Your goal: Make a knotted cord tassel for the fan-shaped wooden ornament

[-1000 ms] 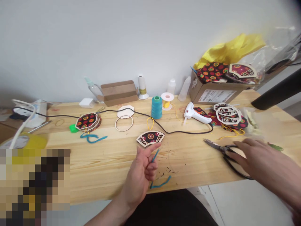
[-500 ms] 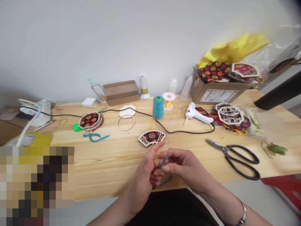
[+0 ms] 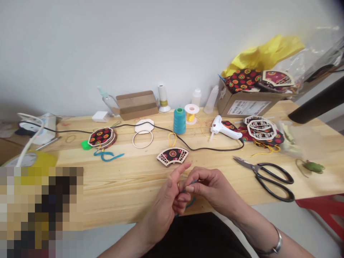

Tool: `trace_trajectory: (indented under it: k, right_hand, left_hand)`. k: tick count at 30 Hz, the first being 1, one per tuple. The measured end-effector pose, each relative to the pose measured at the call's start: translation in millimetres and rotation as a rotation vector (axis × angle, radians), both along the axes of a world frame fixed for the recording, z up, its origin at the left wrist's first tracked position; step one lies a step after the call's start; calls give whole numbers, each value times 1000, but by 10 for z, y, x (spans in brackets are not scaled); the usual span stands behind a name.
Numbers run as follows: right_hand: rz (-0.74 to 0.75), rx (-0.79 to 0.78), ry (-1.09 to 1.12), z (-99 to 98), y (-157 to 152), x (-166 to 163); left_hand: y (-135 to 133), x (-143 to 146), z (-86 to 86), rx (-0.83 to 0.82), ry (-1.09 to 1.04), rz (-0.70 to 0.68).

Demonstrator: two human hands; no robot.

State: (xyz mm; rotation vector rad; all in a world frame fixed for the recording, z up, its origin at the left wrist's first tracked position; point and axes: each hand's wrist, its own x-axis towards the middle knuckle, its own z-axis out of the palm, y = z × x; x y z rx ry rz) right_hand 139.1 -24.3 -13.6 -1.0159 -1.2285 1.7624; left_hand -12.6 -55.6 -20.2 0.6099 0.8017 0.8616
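Observation:
My left hand and my right hand meet over the table's near edge. Both pinch a short teal cord, most of it hidden by the fingers. Just beyond my fingertips lies a fan-shaped wooden ornament with dark patterned fabric and a yellow loop. Black scissors lie on the wood to the right of my right hand, apart from it.
A white glue gun with a black cable, a teal thread spool, a gold thread reel, a wooden ring and stacks of ornaments lie on the wooden table. A cardboard box stands back right.
My right hand left the scissors at the right and came over to my left hand, and both now pinch the teal cord closer together.

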Motion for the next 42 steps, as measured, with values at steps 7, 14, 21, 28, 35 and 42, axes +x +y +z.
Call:
trace_trajectory:
  k: [7, 14, 21, 28, 35, 42]
  right_hand:
    - [-15, 239, -275, -12, 4, 73]
    - [-5, 342, -373, 23, -4, 111]
    - [-40, 400, -404, 24, 8, 122]
    - [-24, 434, -408, 56, 25, 98]
    - [-92, 679, -897, -47, -52, 280]
    - [11, 1052, -1296, -209, -396, 218]
  left_hand:
    - [0, 20, 75, -79, 101, -10]
    - [25, 54, 135, -71, 178, 32]
    - [45, 36, 81, 10, 256, 6]
    - [34, 40, 61, 59, 290, 15]
    - [80, -15, 106, 53, 241, 209]
    - [97, -20, 107, 34, 214, 336]
